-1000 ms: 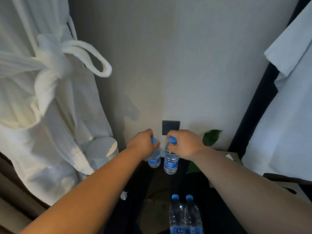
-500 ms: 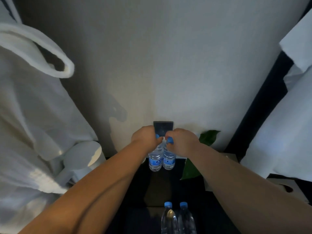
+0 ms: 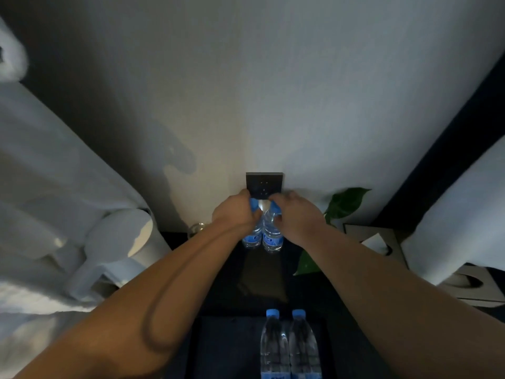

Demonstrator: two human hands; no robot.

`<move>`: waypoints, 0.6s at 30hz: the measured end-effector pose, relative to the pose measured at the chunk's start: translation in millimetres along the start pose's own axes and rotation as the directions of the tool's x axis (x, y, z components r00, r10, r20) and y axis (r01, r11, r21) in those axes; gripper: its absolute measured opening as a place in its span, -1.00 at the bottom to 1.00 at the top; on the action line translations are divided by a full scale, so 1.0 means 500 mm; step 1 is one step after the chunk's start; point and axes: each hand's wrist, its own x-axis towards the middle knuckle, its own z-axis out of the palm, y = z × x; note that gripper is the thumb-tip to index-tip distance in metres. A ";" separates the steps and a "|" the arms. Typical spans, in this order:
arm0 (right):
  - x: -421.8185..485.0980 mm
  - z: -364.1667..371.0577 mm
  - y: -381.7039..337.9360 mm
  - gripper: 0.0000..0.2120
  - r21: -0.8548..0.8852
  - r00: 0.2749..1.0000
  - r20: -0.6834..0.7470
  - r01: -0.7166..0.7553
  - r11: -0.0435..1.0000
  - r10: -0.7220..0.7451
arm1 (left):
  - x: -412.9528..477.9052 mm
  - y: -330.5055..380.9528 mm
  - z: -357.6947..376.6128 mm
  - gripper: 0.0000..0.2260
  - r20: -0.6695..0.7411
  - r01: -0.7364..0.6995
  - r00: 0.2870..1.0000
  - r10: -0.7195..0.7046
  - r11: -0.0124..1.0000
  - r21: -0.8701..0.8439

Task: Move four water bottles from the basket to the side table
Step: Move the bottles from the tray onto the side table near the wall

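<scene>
Setting both bottles down at the side table's (image 3: 262, 272) back edge, your left hand (image 3: 235, 213) grips one bottle (image 3: 252, 237) by its neck, your right hand (image 3: 296, 214) the other bottle (image 3: 273, 239), touching. Lower them level, then release; two more bottles (image 3: 289, 346) wait at the front.

White robe (image 3: 41, 187) at left; dark wall socket (image 3: 264, 183); green leaves (image 3: 345, 205); tissue box (image 3: 378, 242) at right; white kettle (image 3: 123, 242).
</scene>
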 end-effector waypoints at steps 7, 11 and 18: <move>-0.032 0.032 -0.007 -0.26 0.020 0.996 -0.008 -0.091 0.996 0.091 | -0.006 -0.023 0.004 -0.71 -0.025 0.009 1.000 -0.009 1.000 0.003; -0.059 0.035 -0.016 -0.09 -0.001 0.995 0.020 -0.095 0.996 0.095 | -0.038 -0.031 0.011 -0.68 0.028 0.021 0.999 -0.021 1.000 0.005; -0.130 0.035 -0.033 -0.04 0.072 0.992 0.090 -0.094 0.993 0.087 | -0.139 -0.026 0.024 -0.73 0.102 0.024 0.994 -0.031 0.997 0.073</move>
